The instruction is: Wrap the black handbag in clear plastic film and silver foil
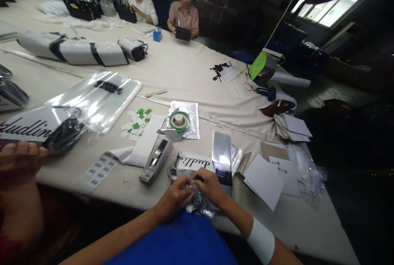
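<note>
At the table's near edge, my left hand (177,197) and my right hand (209,185) meet with bent, pinched fingers on a crinkled clear plastic bag (200,204). Dark contents show through the bag, but I cannot make out what they are. Just beyond my fingers lies a white card (192,162) printed with "dudlin" in black script, upside down to me. A shiny silver packet (222,154) is close to the right of my right hand. To the left of my left hand stands a grey tape dispenser (156,161).
A sheet of barcode labels (100,171) lies left, green tags (141,117) and a green tape roll (179,121) beyond. White cards (263,181) are stacked right. A neighbour's hand (23,154) rests by a wrapped bag (66,133). Co-workers (184,17) sit across the table.
</note>
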### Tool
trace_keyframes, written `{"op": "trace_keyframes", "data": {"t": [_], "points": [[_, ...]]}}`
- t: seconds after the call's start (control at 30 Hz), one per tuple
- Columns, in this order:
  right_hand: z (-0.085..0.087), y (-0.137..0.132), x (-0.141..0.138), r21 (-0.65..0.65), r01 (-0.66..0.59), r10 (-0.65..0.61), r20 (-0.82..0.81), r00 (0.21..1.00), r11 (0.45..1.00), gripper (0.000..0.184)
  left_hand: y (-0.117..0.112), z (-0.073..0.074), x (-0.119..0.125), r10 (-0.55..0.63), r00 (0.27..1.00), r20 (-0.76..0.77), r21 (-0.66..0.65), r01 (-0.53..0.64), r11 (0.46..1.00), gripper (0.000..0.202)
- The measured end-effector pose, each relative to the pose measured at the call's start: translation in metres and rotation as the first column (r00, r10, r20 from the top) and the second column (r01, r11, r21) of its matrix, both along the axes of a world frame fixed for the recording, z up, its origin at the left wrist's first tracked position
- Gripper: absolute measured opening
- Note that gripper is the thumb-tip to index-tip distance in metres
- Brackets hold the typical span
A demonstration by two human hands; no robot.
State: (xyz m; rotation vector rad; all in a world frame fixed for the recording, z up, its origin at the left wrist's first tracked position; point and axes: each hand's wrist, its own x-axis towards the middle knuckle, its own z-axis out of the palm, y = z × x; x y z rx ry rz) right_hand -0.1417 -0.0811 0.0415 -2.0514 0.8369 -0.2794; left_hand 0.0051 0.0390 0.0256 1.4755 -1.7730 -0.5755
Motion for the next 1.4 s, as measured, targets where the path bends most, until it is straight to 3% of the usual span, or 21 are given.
{"op": "trace_keyframes", "data": {"t": [0.17,0.27,0.43,0.53,0.67,0.93,1.17,1.23,1.33,1.4], "points": [[-0.005,0.009,-0.003,-0.084,0.022,-0.023,-0.008,1.0,0.996,0.014,0.002,0.012,0.006,-0.089,0.996,0.018,0.053,0.088,0.995,0.015],[-0.007,0.012,-0.003,-0.114,0.064,-0.067,-0.031,0.997,0.991,0.017,0.007,0.021,0.011,-0.135,0.991,0.015,0.013,0.135,0.991,0.02],[-0.007,0.012,-0.001,-0.187,0.079,-0.096,-0.084,0.992,0.979,0.025,0.012,0.021,0.016,-0.045,0.991,0.124,-0.002,0.046,0.999,0.034],[-0.005,0.006,-0.001,-0.274,0.074,-0.108,-0.112,0.988,0.959,0.03,0.008,0.019,0.017,-0.134,0.964,0.229,0.02,0.133,0.991,0.043],[-0.002,-0.008,0.002,-0.294,0.086,-0.161,-0.241,0.957,0.952,0.038,0.004,0.023,0.017,-0.25,0.931,0.268,0.048,0.246,0.968,0.038],[-0.01,-0.047,0.012,-0.08,0.043,-0.071,-0.386,0.92,0.996,0.053,0.011,0.015,0.014,-0.254,0.884,0.391,0.064,0.249,0.966,0.038],[-0.009,-0.071,0.018,0.056,0.034,-0.011,-0.378,0.926,0.998,0.05,0.0,0.01,0.017,-0.355,0.824,0.441,0.164,0.315,0.935,0.091],[-0.011,-0.08,0.021,0.089,0.028,0.005,-0.359,0.933,0.996,0.048,-0.01,0.01,0.018,-0.348,0.815,0.463,0.186,0.294,0.937,0.084],[-0.015,-0.095,0.026,0.136,0.018,0.03,-0.343,0.939,0.991,0.046,-0.025,0.012,0.018,-0.302,0.826,0.476,0.148,0.264,0.953,0.057],[-0.019,-0.102,0.028,0.166,0.002,0.054,-0.328,0.943,0.986,0.046,-0.033,0.015,0.015,-0.249,0.847,0.469,0.107,0.225,0.968,0.055]]}}
